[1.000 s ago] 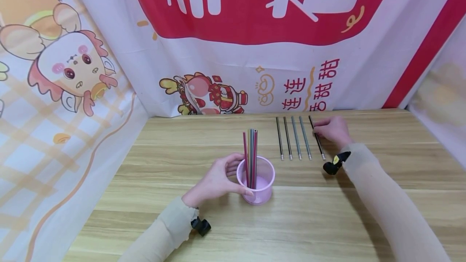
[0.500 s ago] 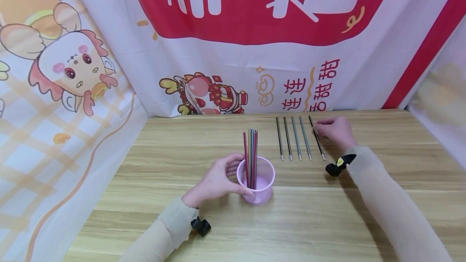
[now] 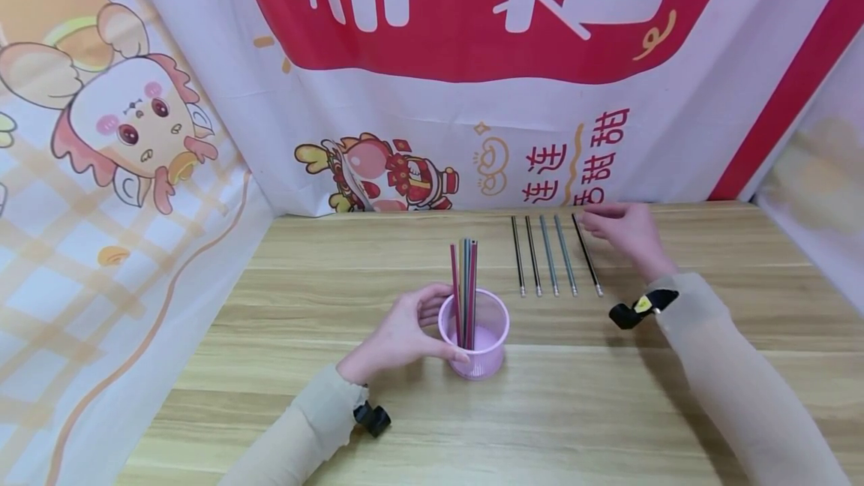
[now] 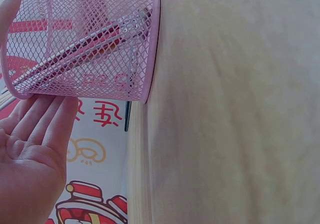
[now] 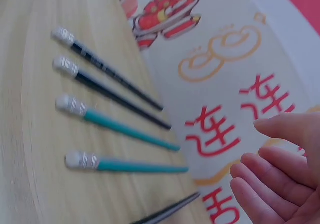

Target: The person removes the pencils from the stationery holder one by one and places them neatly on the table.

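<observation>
A pink mesh pencil cup (image 3: 481,367) stands upright on the table with several pencils (image 3: 466,283) leaning inside. My left hand (image 3: 401,332) holds it from the left, thumb in front and fingers behind; the left wrist view shows the fingers against the mesh (image 4: 85,43). Several pencils with white erasers lie in a row to the right of the cup, erasers toward me: two black, two teal (image 5: 140,166), and a slanted black pencil (image 3: 588,257) at the right end. By its far tip is my right hand (image 3: 628,235), fingers loosely bent and holding nothing.
The wooden table (image 3: 324,268) runs back to a white and red printed cloth (image 3: 439,96), close behind the far pencil tips. Another printed cloth (image 3: 121,261) borders the left side. Black wrist cameras sit on both cuffs.
My right hand has let go of the rightmost black pencil and drawn slightly back to the right and away from me. The left hand and the cup have not moved.
</observation>
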Motion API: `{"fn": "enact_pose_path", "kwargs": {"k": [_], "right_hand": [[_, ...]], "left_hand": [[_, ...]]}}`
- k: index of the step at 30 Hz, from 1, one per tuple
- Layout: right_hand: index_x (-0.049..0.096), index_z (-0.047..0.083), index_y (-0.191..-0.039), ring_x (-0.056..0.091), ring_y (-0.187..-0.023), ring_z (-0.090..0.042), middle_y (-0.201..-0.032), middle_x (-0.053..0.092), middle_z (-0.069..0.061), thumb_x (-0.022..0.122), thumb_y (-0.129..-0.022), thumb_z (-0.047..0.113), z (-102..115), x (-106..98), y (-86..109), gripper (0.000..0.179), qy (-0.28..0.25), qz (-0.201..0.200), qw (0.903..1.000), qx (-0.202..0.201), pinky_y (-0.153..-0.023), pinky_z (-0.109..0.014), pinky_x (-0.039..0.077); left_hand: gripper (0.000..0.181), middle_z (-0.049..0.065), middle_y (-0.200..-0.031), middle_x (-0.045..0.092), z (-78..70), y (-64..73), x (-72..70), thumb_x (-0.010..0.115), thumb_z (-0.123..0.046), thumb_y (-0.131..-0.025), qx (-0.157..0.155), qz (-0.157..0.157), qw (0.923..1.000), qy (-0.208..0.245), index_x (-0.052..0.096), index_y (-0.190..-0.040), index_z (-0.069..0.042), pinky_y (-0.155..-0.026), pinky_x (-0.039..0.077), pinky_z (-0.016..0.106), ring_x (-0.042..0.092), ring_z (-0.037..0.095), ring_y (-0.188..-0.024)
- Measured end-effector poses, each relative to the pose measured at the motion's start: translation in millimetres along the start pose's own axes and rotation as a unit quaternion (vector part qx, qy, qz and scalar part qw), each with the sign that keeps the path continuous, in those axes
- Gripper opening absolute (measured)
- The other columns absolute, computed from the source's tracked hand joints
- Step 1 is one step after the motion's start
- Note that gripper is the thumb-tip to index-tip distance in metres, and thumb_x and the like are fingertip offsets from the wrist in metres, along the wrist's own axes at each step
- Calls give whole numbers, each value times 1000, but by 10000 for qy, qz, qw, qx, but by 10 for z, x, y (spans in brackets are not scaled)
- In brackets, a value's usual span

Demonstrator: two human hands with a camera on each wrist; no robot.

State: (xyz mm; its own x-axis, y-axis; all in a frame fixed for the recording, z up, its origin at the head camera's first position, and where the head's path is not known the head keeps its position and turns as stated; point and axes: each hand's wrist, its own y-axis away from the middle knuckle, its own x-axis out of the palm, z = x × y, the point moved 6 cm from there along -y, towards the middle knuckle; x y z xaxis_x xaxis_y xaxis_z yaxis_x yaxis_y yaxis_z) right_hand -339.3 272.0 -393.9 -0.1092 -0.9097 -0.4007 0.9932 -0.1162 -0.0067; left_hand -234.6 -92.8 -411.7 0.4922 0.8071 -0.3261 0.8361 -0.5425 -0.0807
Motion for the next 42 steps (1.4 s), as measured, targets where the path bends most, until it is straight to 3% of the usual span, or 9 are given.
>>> {"fn": "enact_pose_path", "kwargs": {"k": [5, 12, 16, 20, 26, 34, 42], "right_hand": [[64, 3, -135, 70, -106, -22, -129, 66, -17, 75, -89, 51, 147, 17, 72, 68, -125, -52, 9999, 28, -89, -28, 58], [64, 8, -137, 70, -104, -15, -131, 67, -11, 76, -84, 59, 327, 41, 231, 74, -250, 42, 9997, -5, -110, -45, 46], [64, 9, -137, 70, -106, -18, -129, 68, -9, 77, -85, 57, 438, 56, 337, 72, -340, 121, 9993, -122, -113, -51, 40], [66, 11, -135, 68, -109, -23, -124, 70, -5, 76, -85, 57, 546, 98, 444, 69, -356, 172, 9988, -282, -108, -43, 47], [69, 12, -132, 68, -104, -15, -121, 72, 0, 78, -86, 53, 677, 238, 580, 61, -419, 303, 9969, -587, -93, -25, 55], [70, 13, -129, 69, -105, -15, -120, 73, -2, 78, -88, 49, 757, 537, 738, 55, -131, 741, 9928, -930, -94, -28, 55], [72, 7, -123, 72, -99, -19, -113, 75, -7, 82, -88, 36, 802, 784, 869, 46, -432, 1105, 9857, -1194, -87, -26, 58]], "left_hand": [[90, 10, -135, 63, -11, 4, -2, 97, -8, -62, 36, 3, 10000, 51, 54, -141, -2, -107, 47, 31, 60, 24, -124], [90, 10, -136, 62, -8, -2, -3, 98, -9, -62, 27, 7, 10000, 20, 54, -141, -3, -107, 47, 31, 60, 23, -124], [91, 9, -136, 62, -6, -4, -6, 98, -9, -63, 37, 0, 10000, 13, 53, -142, -3, -107, 47, 31, 60, 23, -125], [91, 8, -136, 62, 5, -5, -10, 98, -9, -62, 25, -2, 10000, 7, 53, -142, -3, -107, 46, 31, 60, 22, -124], [89, 9, -135, 63, 4, 3, -9, 98, -9, -63, 28, 9, 10000, 13, 54, -140, -3, -107, 47, 31, 60, 22, -124], [89, 9, -134, 63, 9, 2, -1, 98, -9, -62, 26, 0, 10000, 24, 55, -139, -3, -106, 48, 30, 61, 22, -123], [87, 9, -133, 64, 6, 3, 4, 98, -8, -62, 46, -8, 10000, 41, 56, -138, -2, -106, 48, 30, 61, 22, -122]]}}
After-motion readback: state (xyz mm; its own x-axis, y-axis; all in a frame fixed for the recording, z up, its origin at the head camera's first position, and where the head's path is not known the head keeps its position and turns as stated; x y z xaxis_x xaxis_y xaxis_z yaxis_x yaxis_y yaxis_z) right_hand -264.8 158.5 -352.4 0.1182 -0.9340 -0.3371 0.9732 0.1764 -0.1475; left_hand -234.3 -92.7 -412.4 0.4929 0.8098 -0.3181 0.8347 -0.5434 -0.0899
